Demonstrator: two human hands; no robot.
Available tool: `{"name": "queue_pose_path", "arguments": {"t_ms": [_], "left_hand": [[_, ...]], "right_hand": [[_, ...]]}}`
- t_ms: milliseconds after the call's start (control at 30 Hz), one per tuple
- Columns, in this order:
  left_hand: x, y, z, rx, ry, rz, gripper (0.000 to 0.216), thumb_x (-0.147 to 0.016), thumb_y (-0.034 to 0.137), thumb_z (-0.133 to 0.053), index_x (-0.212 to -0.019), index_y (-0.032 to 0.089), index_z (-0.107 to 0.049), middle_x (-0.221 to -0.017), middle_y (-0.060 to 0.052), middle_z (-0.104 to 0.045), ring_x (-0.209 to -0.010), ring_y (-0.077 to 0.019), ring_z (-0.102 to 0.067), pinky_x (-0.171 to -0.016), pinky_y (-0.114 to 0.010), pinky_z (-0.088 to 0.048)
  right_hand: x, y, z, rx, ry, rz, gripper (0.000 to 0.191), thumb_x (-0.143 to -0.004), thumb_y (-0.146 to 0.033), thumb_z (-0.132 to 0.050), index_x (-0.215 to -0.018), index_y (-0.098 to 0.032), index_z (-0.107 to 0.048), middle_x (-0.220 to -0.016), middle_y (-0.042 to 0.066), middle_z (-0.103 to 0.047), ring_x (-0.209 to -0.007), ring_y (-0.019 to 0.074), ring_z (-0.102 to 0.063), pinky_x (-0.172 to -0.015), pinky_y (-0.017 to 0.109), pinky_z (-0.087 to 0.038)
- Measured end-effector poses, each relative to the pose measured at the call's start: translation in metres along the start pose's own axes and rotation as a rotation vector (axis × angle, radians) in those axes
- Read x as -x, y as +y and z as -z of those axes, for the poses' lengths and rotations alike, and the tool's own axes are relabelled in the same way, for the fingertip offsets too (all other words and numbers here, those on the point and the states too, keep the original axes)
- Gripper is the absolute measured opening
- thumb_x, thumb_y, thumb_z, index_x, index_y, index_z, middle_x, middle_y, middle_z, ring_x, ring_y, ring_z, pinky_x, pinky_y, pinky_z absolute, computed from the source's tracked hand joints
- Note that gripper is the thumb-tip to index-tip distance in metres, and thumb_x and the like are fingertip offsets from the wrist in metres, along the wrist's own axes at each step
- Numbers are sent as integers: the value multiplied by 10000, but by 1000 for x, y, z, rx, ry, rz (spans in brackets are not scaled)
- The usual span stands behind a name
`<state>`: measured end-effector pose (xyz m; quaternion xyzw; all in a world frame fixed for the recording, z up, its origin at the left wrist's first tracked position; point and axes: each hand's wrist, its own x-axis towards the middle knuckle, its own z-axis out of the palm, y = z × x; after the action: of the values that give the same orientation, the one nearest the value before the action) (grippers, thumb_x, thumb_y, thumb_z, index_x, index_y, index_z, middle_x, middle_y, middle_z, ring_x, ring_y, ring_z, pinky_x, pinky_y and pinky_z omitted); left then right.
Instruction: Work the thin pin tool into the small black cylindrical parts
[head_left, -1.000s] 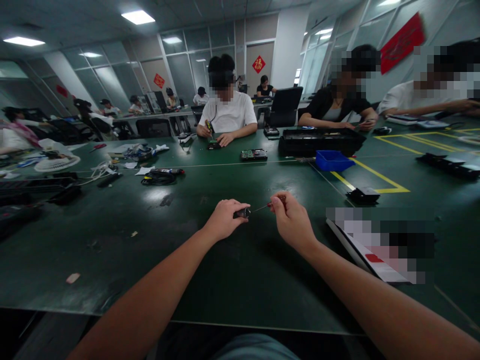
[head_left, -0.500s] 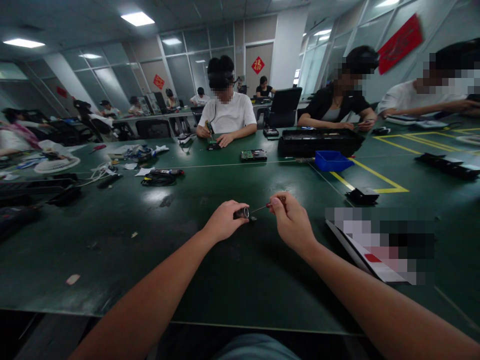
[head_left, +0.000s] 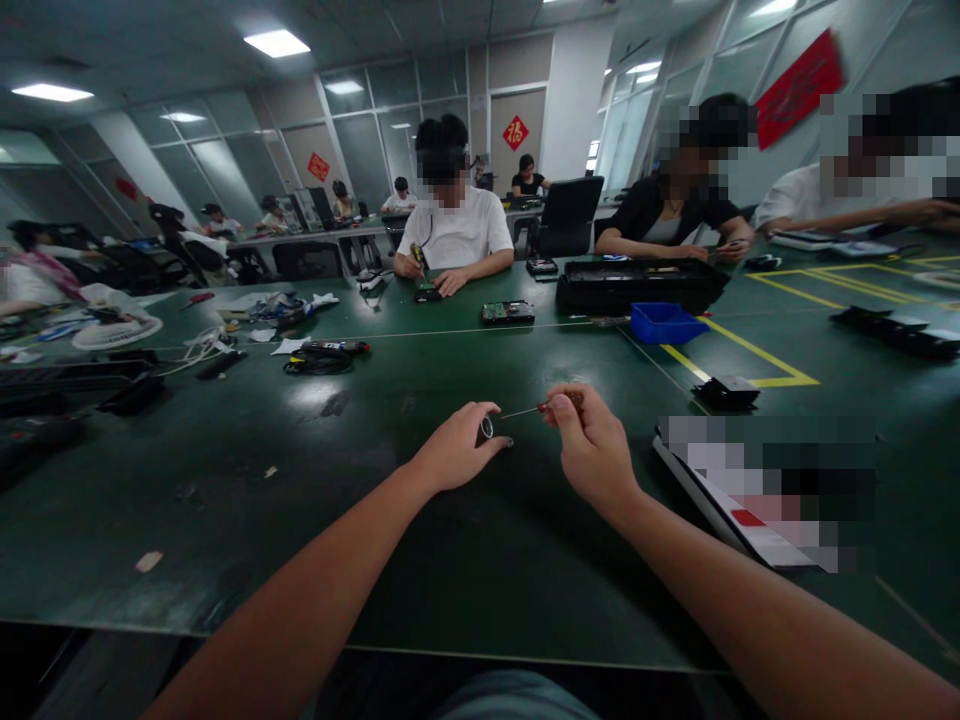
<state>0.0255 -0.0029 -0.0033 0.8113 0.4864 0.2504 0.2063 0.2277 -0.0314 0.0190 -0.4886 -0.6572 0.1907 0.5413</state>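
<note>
My left hand [head_left: 450, 452] is curled around a small dark cylindrical part [head_left: 486, 427], whose bright ring-shaped end faces right. Most of this part is hidden by my fingers. Beside the left thumb tip is a small dark piece [head_left: 508, 442], too small to make out. My right hand [head_left: 592, 440] grips a screwdriver [head_left: 523, 411] by its brownish handle; a red collar shows at the fingers. The thin shaft points left, its tip just short of the cylinder's ringed end. Both hands are above the green table [head_left: 465, 560].
A blue bin [head_left: 666, 322] and a long black housing [head_left: 637, 285] stand ahead to the right. A circuit-board unit [head_left: 508, 312] and a coiled black cable [head_left: 322, 357] lie farther forward. A white box-like object [head_left: 720, 500] is right of my forearm. Co-workers sit across the table.
My left hand has rolled slightly and its thumb has moved away from the cylinder, turning the ringed end. My right hand has drawn the screwdriver slightly to the right.
</note>
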Motion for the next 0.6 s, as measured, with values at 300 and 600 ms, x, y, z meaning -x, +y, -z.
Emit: {"name": "queue_pose_path", "arguments": {"t_ms": [300,600], "left_hand": [[-5,13,-10,-357,-92,-59,319,-928,366,-581,-1219,250,-638,-1071,-82,-631,-992,-267,-609,-788,-360,-512],[-10,-1,5,-93,-10,40,221,-912,384,-597,-1034,231,-701,-993,-53,-698,-877,-224,-636,-755,-337,-487]], "right_hand": [[1,-1,1,-38,23,-2,216,-1000,-409,-446,-997,-242,-582,-838,33,-685,-772,207,-656,-736,360,-482],[0,-2,4,-40,-4,0,218,-1001,-409,-440,-1003,-244,-581,-836,35,-677,-785,214,-654,-734,365,-479]]}}
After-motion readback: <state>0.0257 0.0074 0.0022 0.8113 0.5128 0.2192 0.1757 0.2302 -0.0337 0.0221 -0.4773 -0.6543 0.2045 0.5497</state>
